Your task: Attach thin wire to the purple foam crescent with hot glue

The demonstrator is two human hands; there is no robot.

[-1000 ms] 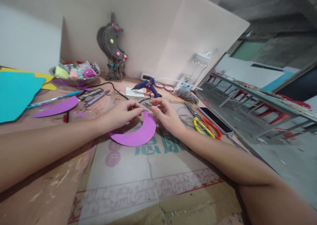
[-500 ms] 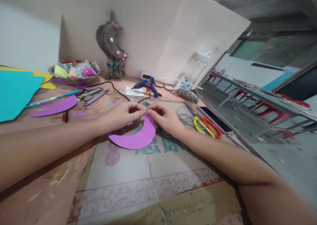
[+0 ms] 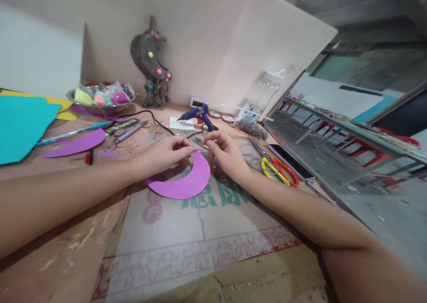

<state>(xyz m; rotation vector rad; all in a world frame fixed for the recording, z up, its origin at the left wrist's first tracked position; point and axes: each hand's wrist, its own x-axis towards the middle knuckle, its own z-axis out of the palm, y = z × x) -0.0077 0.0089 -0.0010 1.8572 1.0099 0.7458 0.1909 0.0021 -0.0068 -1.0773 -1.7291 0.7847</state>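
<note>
A purple paper crescent (image 3: 187, 182) lies over the printed cardboard sheet (image 3: 160, 249), its upper tip by the fingertips of my left hand (image 3: 175, 151). That hand's thumb and index finger are pinched together at the tip. My right hand (image 3: 225, 153) is just right of the crescent, apart from it. Its thumb and index finger are curled together; anything between them is too small to make out. Close beyond the fingertips is a thin pointed metal tool (image 3: 199, 141), partly hidden. A blue glue gun (image 3: 198, 114) rests behind both hands.
Right of my hands are scissors (image 3: 278, 169), a phone (image 3: 291, 161) and a grey yarn bundle (image 3: 251, 129). Pens (image 3: 130, 132), a purple paper piece (image 3: 76, 144), turquoise sheets (image 3: 26, 127) and a bowl (image 3: 100, 109) lie left. A decorated grey crescent (image 3: 150, 56) and a bottle (image 3: 263, 92) stand behind.
My right hand has let go of the crescent's upper tip and drawn slightly up and right. My left hand stays at the tip, and the crescent has barely moved.
</note>
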